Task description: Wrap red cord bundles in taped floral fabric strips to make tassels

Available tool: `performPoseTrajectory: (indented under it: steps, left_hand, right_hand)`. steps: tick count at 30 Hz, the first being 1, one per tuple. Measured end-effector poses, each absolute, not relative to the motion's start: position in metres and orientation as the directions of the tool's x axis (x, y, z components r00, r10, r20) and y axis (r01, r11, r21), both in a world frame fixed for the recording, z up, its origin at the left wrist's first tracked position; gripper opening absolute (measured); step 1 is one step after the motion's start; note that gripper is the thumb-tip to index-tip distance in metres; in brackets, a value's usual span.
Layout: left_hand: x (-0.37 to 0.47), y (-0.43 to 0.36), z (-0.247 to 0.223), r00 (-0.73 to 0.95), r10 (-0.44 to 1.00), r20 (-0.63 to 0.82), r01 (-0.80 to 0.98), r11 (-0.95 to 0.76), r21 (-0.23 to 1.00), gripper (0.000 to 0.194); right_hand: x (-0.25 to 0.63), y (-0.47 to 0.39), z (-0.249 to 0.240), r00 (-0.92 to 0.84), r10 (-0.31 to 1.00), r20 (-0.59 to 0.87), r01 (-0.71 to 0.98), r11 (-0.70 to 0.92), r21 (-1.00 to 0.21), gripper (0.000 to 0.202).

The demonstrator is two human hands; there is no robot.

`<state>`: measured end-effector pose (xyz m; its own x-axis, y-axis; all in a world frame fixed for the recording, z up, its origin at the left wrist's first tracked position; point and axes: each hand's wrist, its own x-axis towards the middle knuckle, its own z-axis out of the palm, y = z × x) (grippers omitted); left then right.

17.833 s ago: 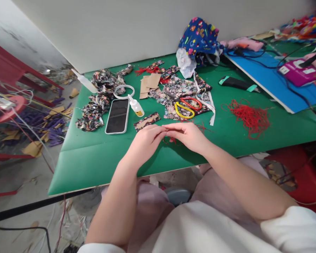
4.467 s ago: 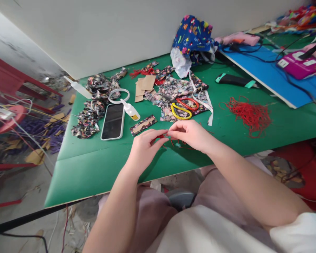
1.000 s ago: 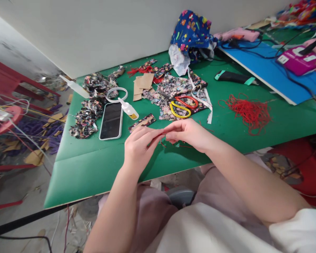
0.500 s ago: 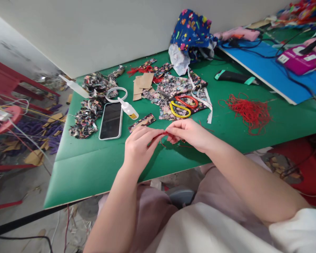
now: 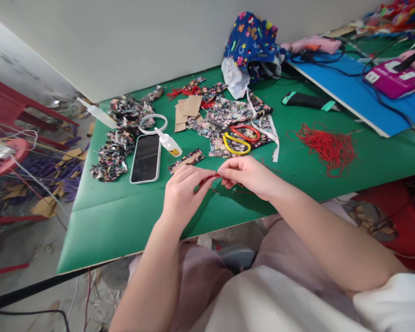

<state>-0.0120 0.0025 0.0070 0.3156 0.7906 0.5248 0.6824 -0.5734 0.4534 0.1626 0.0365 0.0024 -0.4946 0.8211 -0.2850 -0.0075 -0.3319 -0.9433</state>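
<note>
Near the front edge of the green table (image 5: 117, 226), my left hand (image 5: 186, 186) pinches red string (image 5: 212, 175) between thumb and fingers. Tip to tip with it, my right hand (image 5: 244, 174) is closed on the same string, its fingers curled. Loose red ends hang below and beside my fingers. Just beyond my left hand lies a floral strip with brown card (image 5: 186, 160). Scissors (image 5: 237, 140) with red and yellow handles rest on floral fabric (image 5: 224, 113). A tangle of red string (image 5: 328, 147) lies to the right.
At left are a phone (image 5: 145, 158), a small glue bottle (image 5: 169, 144), a white ring (image 5: 153, 123), bunched floral fabric (image 5: 112, 157) and a larger bottle (image 5: 98, 114). Brown cards (image 5: 190, 108) lie behind. A cutter (image 5: 307, 101) and blue board (image 5: 349, 87) are at right.
My hands have shifted very slightly, with the fingertips still together on the red string. The other objects have not moved.
</note>
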Motion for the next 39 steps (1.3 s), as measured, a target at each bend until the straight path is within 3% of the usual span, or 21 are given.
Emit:
performPoseTrajectory:
  steps: [21,29,39]
  left_hand:
    - [-0.0126,0.003,0.0088,0.26,0.816,0.516,0.672,-0.537,0.511,0.008]
    - [-0.0137,0.0026,0.0068,0.237,0.861,0.45,0.662,-0.482,0.574,0.013]
    - [-0.0133,0.0026,0.0097,0.253,0.866,0.431,0.689,-0.474,0.548,0.009]
  right_hand:
    - [0.1634,0.0371,0.002,-0.489,0.827,-0.277,0.013,-0.31,-0.951,0.017]
    - [0.1628,0.0364,0.0045,-0.499,0.824,-0.268,0.038,-0.288,-0.957,0.017]
    - [0.1652,0.0379,0.0052,-0.465,0.847,-0.258,0.096,-0.242,-0.966,0.016]
